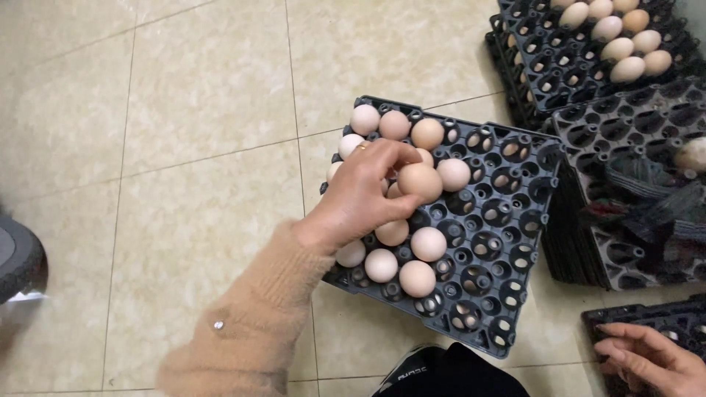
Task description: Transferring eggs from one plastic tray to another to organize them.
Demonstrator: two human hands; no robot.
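While your left hand (360, 192) closes its fingers around one tan egg (420, 181), that egg sits just above the black egg tray (507, 220) in the middle of the frame. It looks like you are at the step of moving eggs one at a time — either setting this one into a cup or lifting it out, and you cannot tell which from here. More eggs (397, 254) fill the left side of the tray; the right side has only bare cups. If the egg is going down, the next move needs a slow, soft drop into a free cup, with no bump against its neighbours. Your right hand (651, 358) rests loose, fingers spread, on another black tray (647, 316) at the lower right corner, holding nothing. At the upper right, a stack of trays (566, 73) carries a few more eggs. A dark shoe (426, 371) shows at the bottom edge, on the tiled floor (184, 110).
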